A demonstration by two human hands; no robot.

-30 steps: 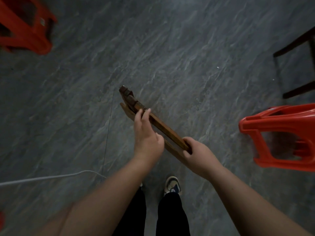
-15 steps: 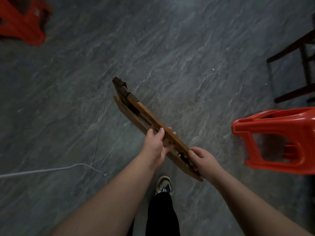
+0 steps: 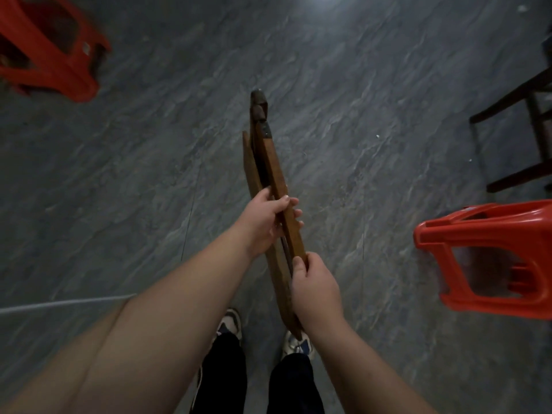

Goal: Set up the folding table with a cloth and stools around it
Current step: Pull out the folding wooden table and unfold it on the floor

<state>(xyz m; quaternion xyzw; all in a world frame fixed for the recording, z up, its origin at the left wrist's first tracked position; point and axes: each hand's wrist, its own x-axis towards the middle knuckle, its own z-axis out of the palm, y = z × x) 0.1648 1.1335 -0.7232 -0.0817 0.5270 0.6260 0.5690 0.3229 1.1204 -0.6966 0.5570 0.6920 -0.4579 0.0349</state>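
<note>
open grey floor (image 3: 343, 85) ahead & to the left, wide room there. red stool (image 3: 490, 261) on its side close at right, dark chair legs (image 3: 513, 138) behind it, gap between. 2nd red stool (image 3: 50, 52) far upper left. white cable (image 3: 59, 304) crosses floor low left.

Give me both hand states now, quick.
Left hand: closed, fingers wrapped round the folded wooden frame.
Right hand: closed, gripping the same frame nearer its lower end.

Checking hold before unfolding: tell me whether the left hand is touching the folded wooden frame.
Touching. The head view shows the left hand with its fingers curled round the folded wooden frame.
</note>
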